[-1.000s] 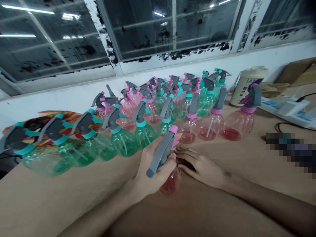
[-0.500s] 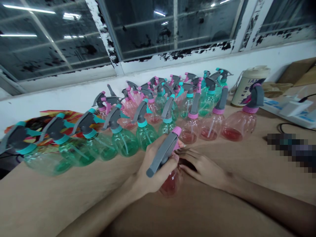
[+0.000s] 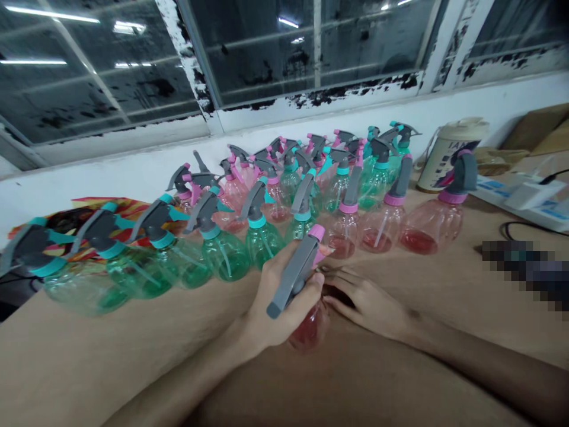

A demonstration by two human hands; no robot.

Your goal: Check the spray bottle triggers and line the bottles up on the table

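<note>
Close in front of me stands a clear spray bottle (image 3: 306, 332) with reddish liquid and a grey and pink trigger head (image 3: 294, 274). My left hand (image 3: 276, 308) is wrapped round the bottle's neck, just under that head. From the other side my right hand (image 3: 368, 301) is closed against the bottle, its fingers curving behind it; those fingertips are partly hidden. Beyond my hands is a row of similar bottles: several with green liquid and turquoise collars (image 3: 226, 258) on the left, and 3 with red liquid and pink collars (image 3: 382, 228) on the right.
Behind the front row, more spray bottles (image 3: 235, 196) crowd toward the white wall (image 3: 146, 157). On the right are a cream canister (image 3: 448, 154), a power strip (image 3: 533, 201) with a plug and cable, and a blurred-out dark item (image 3: 527, 273). A colourful crumpled wrapper (image 3: 84, 207) lies at left.
The trigger head between my hands has turned or tilted slightly, its grey back end shifting a little right. Both hands keep their places, and the other bottles stand as before.
</note>
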